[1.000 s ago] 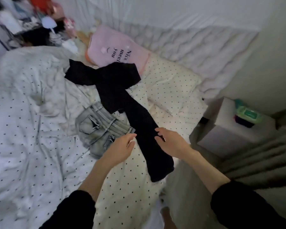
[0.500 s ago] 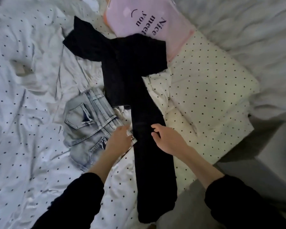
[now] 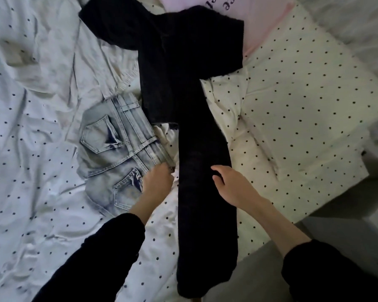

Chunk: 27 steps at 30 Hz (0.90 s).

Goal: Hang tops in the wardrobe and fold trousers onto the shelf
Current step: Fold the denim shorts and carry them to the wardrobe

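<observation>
A long black pair of trousers (image 3: 196, 131) lies stretched over the dotted bedding, one leg running down toward me and over the bed's edge. Folded pale-blue jeans (image 3: 116, 158) lie just left of it, back pockets up. My left hand (image 3: 157, 182) sits between the jeans and the black leg, fingers curled at the jeans' waistband corner; what they hold is hidden. My right hand (image 3: 229, 184) rests on the right edge of the black leg, its fingers curled round the fabric there.
A white duvet with black dots (image 3: 31, 171) covers the bed on the left. A cream dotted pillow (image 3: 303, 110) lies at the right, and a pink cushion with lettering (image 3: 249, 14) at the top. The bed's edge drops off at the lower right (image 3: 327, 219).
The view has closed in and tipped down over the bed. Both hands stay either side of the black trouser leg, the left one having slid toward the jeans' corner.
</observation>
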Motion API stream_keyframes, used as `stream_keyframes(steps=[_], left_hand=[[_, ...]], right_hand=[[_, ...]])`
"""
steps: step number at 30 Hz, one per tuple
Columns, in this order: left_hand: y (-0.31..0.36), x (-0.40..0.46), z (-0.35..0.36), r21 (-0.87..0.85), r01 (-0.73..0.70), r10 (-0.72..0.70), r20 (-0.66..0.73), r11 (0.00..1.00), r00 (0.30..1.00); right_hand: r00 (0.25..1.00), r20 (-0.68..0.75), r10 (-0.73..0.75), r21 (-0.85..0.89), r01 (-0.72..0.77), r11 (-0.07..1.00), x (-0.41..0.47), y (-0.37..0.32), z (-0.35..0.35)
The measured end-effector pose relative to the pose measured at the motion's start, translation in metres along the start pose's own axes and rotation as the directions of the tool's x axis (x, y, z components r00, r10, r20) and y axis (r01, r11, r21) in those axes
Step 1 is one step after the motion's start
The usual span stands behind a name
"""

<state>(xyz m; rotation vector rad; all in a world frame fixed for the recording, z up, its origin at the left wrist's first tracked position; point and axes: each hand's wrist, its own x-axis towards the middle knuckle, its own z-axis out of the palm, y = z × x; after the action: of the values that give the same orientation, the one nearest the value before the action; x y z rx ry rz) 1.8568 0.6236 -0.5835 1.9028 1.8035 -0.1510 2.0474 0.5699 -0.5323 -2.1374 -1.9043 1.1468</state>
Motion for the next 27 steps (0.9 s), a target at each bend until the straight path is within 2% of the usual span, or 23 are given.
stream_keyframes(steps=[2,6,8,14,17,19,21,23,27], left_hand=[[-0.009,-0.006,-0.022,-0.06,-0.036,0.032,-0.062,0.998,0.998],[-0.03,-0.034,-0.104,-0.001,-0.107,0.103,-0.26,0.994,0.96],[-0.038,-0.051,-0.152,0.007,-0.13,0.126,-0.317,0.991,0.94],[-0.06,-0.116,-0.282,-0.03,-0.185,0.15,-0.471,0.982,0.869],[-0.065,-0.146,-0.33,-0.026,-0.237,0.184,-0.553,0.971,0.813],[-0.07,-0.166,-0.356,-0.013,-0.3,0.229,-0.617,0.954,0.753],[-0.078,-0.186,-0.379,0.003,-0.316,0.235,-0.676,0.949,0.699],[-0.085,-0.197,-0.392,-0.028,-0.293,0.187,-0.711,0.956,0.678],[-0.111,-0.211,-0.396,-0.124,-0.17,0.029,-0.722,0.978,0.692]], right_hand=[[1.0,0.029,-0.004,-0.001,0.004,1.0,-0.003,-0.007,-0.004],[0.998,0.044,-0.046,0.012,0.046,0.999,-0.003,-0.049,-0.031],[0.996,0.04,-0.076,0.014,0.076,0.997,-0.003,-0.08,-0.049],[0.961,-0.028,-0.274,-0.015,0.274,0.962,-0.012,-0.183,-0.098],[0.935,-0.023,-0.353,-0.15,0.346,0.926,-0.012,-0.219,-0.11],[0.941,-0.006,-0.338,-0.286,0.322,0.902,-0.012,-0.236,-0.113],[0.95,0.009,-0.313,-0.35,0.296,0.889,-0.013,-0.251,-0.11],[0.956,0.008,-0.293,-0.308,0.281,0.909,-0.011,-0.253,-0.102],[0.974,-0.106,-0.202,-0.091,0.193,0.977,-0.024,-0.246,-0.106]])
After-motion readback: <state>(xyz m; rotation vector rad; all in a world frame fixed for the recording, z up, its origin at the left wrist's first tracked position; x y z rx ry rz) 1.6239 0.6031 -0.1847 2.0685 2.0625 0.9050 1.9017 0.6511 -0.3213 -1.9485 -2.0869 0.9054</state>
